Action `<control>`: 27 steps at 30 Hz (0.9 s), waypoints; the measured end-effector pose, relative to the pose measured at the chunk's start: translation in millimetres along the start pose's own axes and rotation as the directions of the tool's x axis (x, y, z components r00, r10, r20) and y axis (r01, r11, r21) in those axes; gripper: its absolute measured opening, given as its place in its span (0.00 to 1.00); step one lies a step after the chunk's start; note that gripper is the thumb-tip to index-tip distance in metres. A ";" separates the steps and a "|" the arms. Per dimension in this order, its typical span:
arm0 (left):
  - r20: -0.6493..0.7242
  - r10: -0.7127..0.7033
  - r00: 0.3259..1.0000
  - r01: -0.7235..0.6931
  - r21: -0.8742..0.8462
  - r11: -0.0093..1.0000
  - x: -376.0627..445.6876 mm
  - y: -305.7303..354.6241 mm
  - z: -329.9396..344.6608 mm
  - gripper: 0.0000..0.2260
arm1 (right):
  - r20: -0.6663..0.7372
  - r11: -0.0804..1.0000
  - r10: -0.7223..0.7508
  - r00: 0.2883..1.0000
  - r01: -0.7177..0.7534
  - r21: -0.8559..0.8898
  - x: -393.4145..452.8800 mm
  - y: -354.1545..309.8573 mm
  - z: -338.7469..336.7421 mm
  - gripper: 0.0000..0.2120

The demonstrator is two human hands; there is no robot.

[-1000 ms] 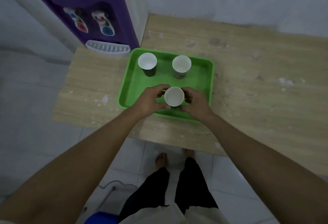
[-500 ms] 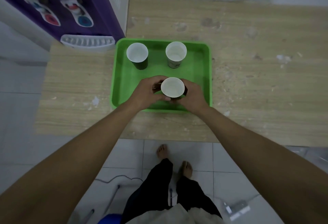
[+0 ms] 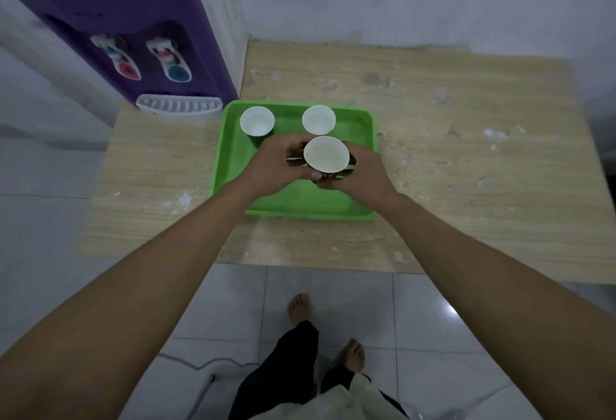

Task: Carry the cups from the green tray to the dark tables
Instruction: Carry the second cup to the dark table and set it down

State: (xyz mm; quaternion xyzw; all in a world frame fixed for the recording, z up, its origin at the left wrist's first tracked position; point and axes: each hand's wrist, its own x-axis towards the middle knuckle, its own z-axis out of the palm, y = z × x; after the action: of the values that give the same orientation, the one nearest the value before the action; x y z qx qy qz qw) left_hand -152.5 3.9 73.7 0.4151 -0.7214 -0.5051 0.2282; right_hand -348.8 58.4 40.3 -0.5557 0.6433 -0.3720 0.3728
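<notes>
Pale wooden table against a white wall; scuffed and flecked with white marks. No dark tables in view, so the drop-off lies somewhere outside the frame.

Purple water dispenser stands at the table's far-left corner, two taps over a grey drip grille. Tray parked just beside it, probably for filling cups.

Green tray sits flat on the table near the front edge, within easy reach of the standing person. Raised rim would stop cups sliding off.

Two cups left on the tray's far side: left cup and right cup, upright, apart from each other. White inside, dark outer wall on the left one. Contents not clear from above.

Third cup is in both hands, above the middle of the tray, mouth up and level. White inside, dark wall with some print low down, too small to read. Whether it has cleared the tray floor I cannot tell.

Left hand wraps its fingers around the cup's left side; right hand closes on the right side and under the base. Two-handed hold likely guards against a squashed wall or a spill.

Judged stage: first cup being taken, two to go.
</notes>
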 end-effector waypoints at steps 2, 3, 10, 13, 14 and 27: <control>-0.021 0.035 0.999 -0.034 0.032 0.999 -2.5 20.6 -0.1 0.27 | 0.001 0.999 -0.043 0.999 0.043 -0.014 -2.8 -11.4 -16.7 0.29; -0.030 0.047 0.998 -0.046 0.044 0.998 -3.5 31.2 -0.1 0.28 | -0.001 0.997 -0.067 0.998 0.067 -0.025 -3.7 -17.0 -25.2 0.30; -0.085 0.113 0.990 -0.114 -0.010 0.993 -11.5 112.4 4.6 0.27 | -0.019 0.983 -0.184 0.983 0.184 -0.022 -18.4 -69.9 -91.4 0.31; -0.107 0.174 0.979 -0.176 -0.006 0.984 -15.7 149.9 7.0 0.26 | -0.028 0.979 -0.201 0.979 0.201 -0.015 -29.8 -98.4 -122.1 0.29; -0.115 0.194 0.974 -0.195 0.000 0.981 -17.0 162.5 7.9 0.25 | -0.031 0.979 -0.206 0.978 0.206 -0.012 -33.8 -107.5 -132.3 0.28; -0.174 0.173 0.970 -0.234 -0.446 0.864 -42.4 290.8 32.8 0.15 | -0.134 0.933 -0.359 0.924 0.359 -0.023 -87.1 -204.9 -246.1 0.25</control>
State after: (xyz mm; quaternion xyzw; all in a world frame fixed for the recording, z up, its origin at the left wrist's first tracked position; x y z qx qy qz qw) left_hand -260.8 99.0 331.9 0.3017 -0.6036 -0.6079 0.4184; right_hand -469.8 139.0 338.6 -0.6372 0.5542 -0.4715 0.2541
